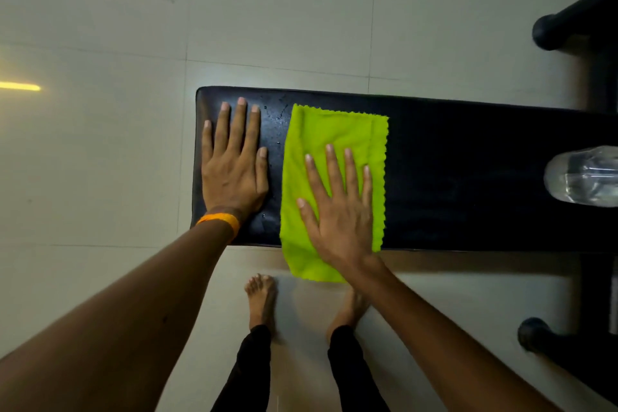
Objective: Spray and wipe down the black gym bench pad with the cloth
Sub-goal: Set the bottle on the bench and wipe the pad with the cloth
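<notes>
The cloth (pixel 334 157) lies across the bench (pixel 468 177) near its left end, its near edge hanging over. Soft, light, likely to bunch; the right hand (pixel 337 211) presses it flat, fingers spread, gripping nothing. The left hand (pixel 234 164) braces flat on the bench's left end.

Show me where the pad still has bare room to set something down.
The bench pad is bare between the green cloth under the right hand and the clear bottle at the right edge. It is crowded at the left end: the left hand lies flat there, with only a narrow strip beside the cloth.
</notes>
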### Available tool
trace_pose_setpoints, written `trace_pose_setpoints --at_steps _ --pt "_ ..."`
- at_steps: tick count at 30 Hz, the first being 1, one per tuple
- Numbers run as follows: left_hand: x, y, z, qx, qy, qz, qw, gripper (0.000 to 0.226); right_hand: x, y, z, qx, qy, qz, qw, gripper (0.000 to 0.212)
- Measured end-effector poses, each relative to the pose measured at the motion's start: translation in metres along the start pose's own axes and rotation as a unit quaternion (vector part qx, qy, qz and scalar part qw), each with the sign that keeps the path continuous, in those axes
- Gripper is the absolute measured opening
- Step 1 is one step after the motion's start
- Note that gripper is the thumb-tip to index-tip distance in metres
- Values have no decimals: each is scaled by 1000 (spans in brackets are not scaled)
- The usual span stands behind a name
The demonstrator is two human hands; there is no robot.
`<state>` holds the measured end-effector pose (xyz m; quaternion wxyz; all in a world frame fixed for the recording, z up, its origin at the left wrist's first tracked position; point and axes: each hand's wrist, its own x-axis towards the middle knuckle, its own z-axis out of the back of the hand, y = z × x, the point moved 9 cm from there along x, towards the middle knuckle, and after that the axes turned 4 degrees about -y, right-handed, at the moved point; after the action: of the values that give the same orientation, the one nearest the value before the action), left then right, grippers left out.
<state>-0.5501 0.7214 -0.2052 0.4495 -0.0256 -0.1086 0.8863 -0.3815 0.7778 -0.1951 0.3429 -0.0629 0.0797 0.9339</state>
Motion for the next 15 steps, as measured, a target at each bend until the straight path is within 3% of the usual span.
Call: trace_pose_setpoints --at_steps 3,6,7,10,12,15 --pt "0 0 -2 7 1 -2 1000 63 38 -25 7 0 -13 60 998 65" --pt "1 -1 -2 4 -8 -4 1000 62 83 -37 18 9 -68 -77 995 63" --pt "0 -1 -1 1 -12 -4 1000 62 96 -21 19 18 -69 -79 994 62" --pt "-1 -1 2 -1 -26 -6 1000 61 127 27 19 28 -26 95 995 59" --pt "-1 0 1 4 -22 -8 1000 61 135 7 19 23 -12 148 989 58" --pt "0 0 0 10 -16 -5 1000 62 112 -51 24 34 -56 13 998 57"
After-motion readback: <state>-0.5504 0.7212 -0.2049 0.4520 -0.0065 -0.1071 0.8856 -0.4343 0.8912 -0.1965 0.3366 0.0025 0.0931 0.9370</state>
